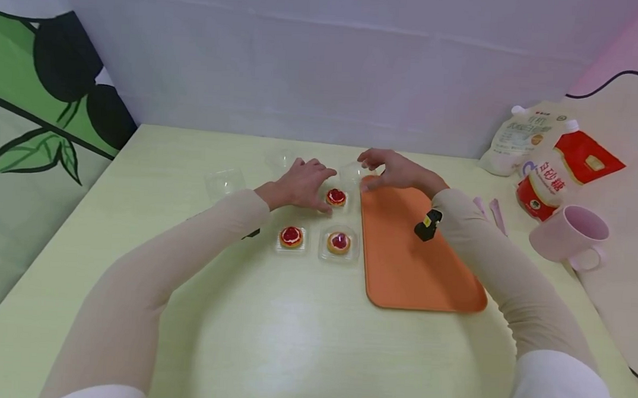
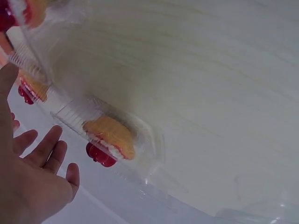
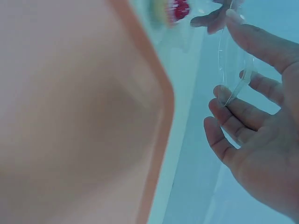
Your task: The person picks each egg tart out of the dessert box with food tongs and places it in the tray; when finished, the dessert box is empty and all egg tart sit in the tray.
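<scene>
My right hand (image 1: 399, 170) pinches a clear plastic lid (image 3: 225, 60) between thumb and fingers, by the far left corner of the orange tray. Close to the left of that lid is my left hand (image 1: 300, 185), its fingers spread and loosely bent with nothing gripped. Its thumb lies beside the clear container under a red-topped tart (image 1: 335, 197); whether they touch I cannot tell. Two more such tarts, a left one (image 1: 291, 237) and a right one (image 1: 339, 242), sit nearer in clear containers. The left wrist view shows a tart (image 2: 111, 135) beyond the left fingertips.
An orange tray (image 1: 417, 268) lies right of the tarts. Clear plastic pieces, one on the left (image 1: 225, 184) and one farther back (image 1: 280, 159), rest on the table. At right stand a pink mug (image 1: 569, 233), a red-and-white pouch (image 1: 560, 174) and a white pouch (image 1: 519, 139).
</scene>
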A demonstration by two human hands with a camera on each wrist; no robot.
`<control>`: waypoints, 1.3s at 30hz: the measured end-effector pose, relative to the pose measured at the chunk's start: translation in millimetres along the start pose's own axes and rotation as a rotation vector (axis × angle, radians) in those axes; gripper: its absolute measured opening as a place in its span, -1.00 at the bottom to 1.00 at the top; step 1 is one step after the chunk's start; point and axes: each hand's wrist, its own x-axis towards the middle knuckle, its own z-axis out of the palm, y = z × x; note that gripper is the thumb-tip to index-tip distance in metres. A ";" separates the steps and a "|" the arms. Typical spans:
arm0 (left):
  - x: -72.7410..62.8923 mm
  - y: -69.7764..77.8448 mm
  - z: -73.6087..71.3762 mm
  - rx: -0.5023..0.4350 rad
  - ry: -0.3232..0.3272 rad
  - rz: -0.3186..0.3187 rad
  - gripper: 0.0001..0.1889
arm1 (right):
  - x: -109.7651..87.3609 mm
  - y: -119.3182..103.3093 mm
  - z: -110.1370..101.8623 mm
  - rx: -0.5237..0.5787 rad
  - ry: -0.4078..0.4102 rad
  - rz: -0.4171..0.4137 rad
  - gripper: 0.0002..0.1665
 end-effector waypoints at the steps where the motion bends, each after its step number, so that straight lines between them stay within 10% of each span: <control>1: -0.7 -0.4 -1.7 -0.011 0.006 0.000 -0.06 | -0.7 -0.4 -0.8 0.027 -0.002 -0.002 -0.18; 7: -3.1 -1.4 -19.9 -0.139 0.218 0.004 -0.36 | -6.6 -4.9 -7.6 0.206 0.033 0.005 -0.29; 14: 2.9 7.5 -38.5 -0.209 0.567 0.174 -0.52 | -7.2 -19.5 -5.9 0.529 0.058 0.017 -0.39; 19: 7.1 11.4 -44.8 -0.225 0.694 0.229 -0.61 | -5.7 -29.2 -4.1 0.665 0.042 0.013 -0.40; 30: 11.0 10.8 -52.0 -0.322 0.632 -0.011 -0.58 | 3.2 -39.0 -7.3 0.463 0.147 0.023 -0.39; 39: 21.5 1.2 -58.3 -0.577 0.406 -0.233 -0.47 | 25.3 -31.3 -0.1 0.311 0.336 0.061 -0.49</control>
